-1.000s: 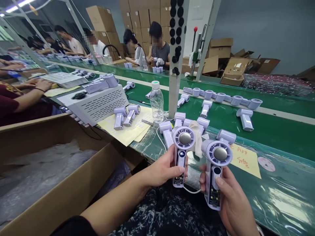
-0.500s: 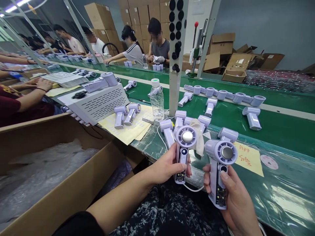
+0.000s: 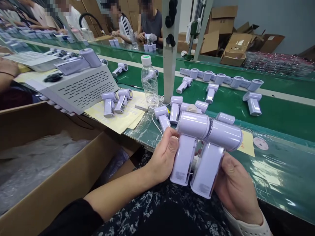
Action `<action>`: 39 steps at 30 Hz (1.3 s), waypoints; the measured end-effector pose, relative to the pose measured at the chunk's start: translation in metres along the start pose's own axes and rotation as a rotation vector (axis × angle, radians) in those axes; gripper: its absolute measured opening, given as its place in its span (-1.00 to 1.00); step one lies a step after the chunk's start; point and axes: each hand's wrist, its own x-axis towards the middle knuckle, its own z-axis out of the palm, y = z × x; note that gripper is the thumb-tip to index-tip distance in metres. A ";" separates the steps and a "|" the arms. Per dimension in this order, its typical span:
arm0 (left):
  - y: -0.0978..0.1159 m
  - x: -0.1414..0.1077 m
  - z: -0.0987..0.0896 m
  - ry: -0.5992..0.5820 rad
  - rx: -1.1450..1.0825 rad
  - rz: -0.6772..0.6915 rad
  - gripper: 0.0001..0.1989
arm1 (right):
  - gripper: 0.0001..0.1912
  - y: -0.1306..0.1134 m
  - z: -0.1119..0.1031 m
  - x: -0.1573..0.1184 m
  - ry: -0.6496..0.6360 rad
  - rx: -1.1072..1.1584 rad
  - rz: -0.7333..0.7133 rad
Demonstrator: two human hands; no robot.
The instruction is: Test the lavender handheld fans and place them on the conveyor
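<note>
My left hand (image 3: 164, 156) is closed round the handle of a lilac handheld fan (image 3: 184, 157), thumb on its near left edge. A second lilac handheld fan (image 3: 208, 168) is gripped by my right hand (image 3: 237, 186) from its right side. Both fans are held upright side by side, their round heads touching or nearly so. Their plain sides with small printed text face me, so the buttons and grilles are hidden. Just behind them, several more fans (image 3: 162, 116) lie on the bench edge, with a pale cloth (image 3: 193, 108) partly hidden.
Two fans rest on yellow paper (image 3: 118, 125) beside a slotted grey metal box (image 3: 86, 87). A clear bottle (image 3: 149, 82) stands near the white post (image 3: 169, 55). More fans lie on the green belt (image 3: 228, 105). At left is a cardboard box (image 3: 61, 183) holding plastic bags. Co-workers sit across the belt.
Both fans have been turned round, from the button and grille sides facing me to the plain printed sides. They are now closer together. The camera view has tilted down somewhat.
</note>
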 end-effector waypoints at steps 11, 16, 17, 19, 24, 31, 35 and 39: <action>-0.014 0.012 -0.008 -0.292 -0.452 -0.249 -0.35 | -0.60 -0.007 0.015 0.000 -0.030 -0.018 0.130; -0.006 0.012 -0.010 -0.313 -0.510 -0.231 -0.65 | -0.74 -0.009 0.009 -0.003 0.017 -0.012 0.086; -0.005 0.012 -0.012 -0.302 -0.494 -0.224 -0.67 | -0.76 -0.009 0.006 -0.003 0.010 -0.009 0.080; -0.004 0.011 -0.015 -0.275 -0.421 -0.213 -0.61 | -0.77 -0.009 0.000 -0.002 0.008 -0.003 0.069; -0.007 0.011 -0.018 -0.258 -0.250 -0.180 -0.36 | -0.69 -0.008 -0.006 0.002 0.179 0.059 -0.003; -0.003 0.015 -0.019 -0.253 -0.011 -0.180 -0.21 | -0.60 -0.001 -0.012 0.005 0.146 -0.047 -0.052; 0.000 0.006 -0.023 -0.244 0.297 0.235 -0.52 | -0.46 -0.008 -0.011 -0.012 0.059 -0.335 -0.303; -0.004 -0.001 -0.023 -0.149 0.479 0.655 -0.91 | -0.65 -0.016 -0.009 -0.024 -0.128 -0.543 -0.445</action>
